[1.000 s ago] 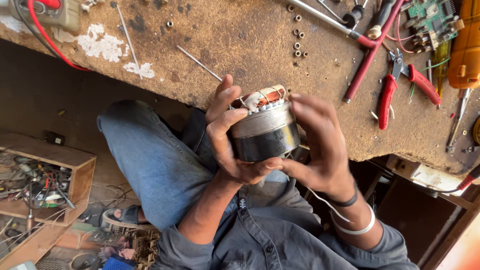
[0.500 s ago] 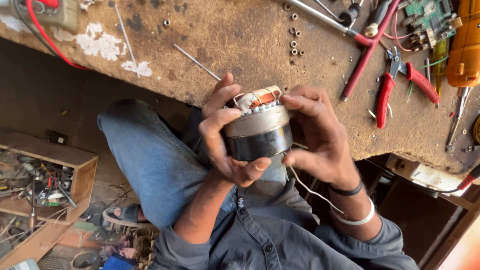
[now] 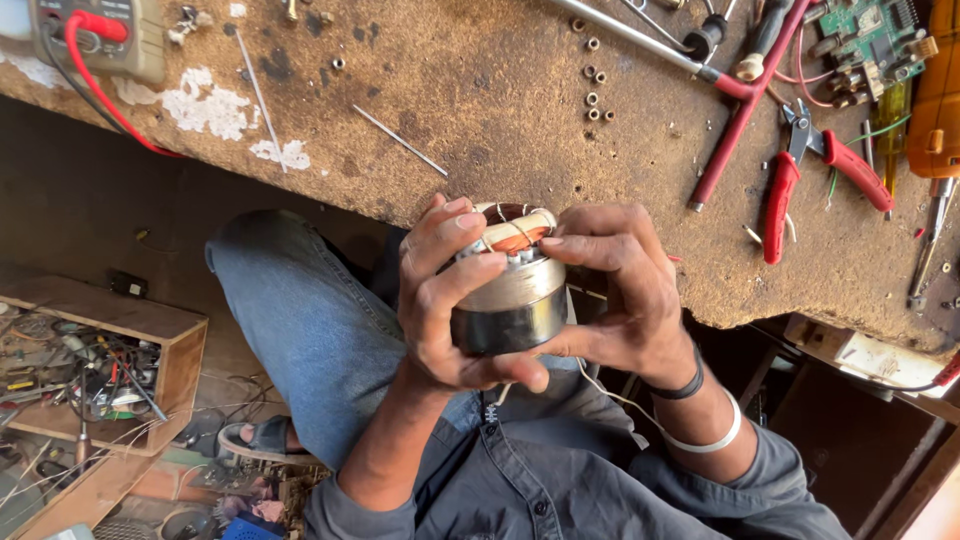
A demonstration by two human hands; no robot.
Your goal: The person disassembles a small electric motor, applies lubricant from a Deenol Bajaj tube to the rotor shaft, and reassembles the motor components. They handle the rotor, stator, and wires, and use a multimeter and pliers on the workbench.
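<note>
I hold a cylindrical motor stator (image 3: 512,305) in front of my lap, just below the workbench edge. It has a shiny steel shell, a dark lower band and copper windings at its top. My left hand (image 3: 437,300) wraps its left side, with the thumb under the bottom and the fingers curled over the windings. On the other side, my right hand (image 3: 622,290) grips it, fingertips resting on the top rim. A thin white wire (image 3: 610,392) hangs from the stator toward my right wrist.
The worn brown workbench (image 3: 480,90) carries red-handled pliers (image 3: 782,200), a long red probe (image 3: 740,120), a green circuit board (image 3: 872,40), small nuts (image 3: 595,100), thin metal rods (image 3: 400,140) and a meter with a red lead (image 3: 90,35). A wooden box of tools (image 3: 100,370) sits on the floor at left.
Both hands have shifted the stator slightly lower and turned it a little. My left fingers have slid further over the windings, and my right fingertips now rest on the top rim.
</note>
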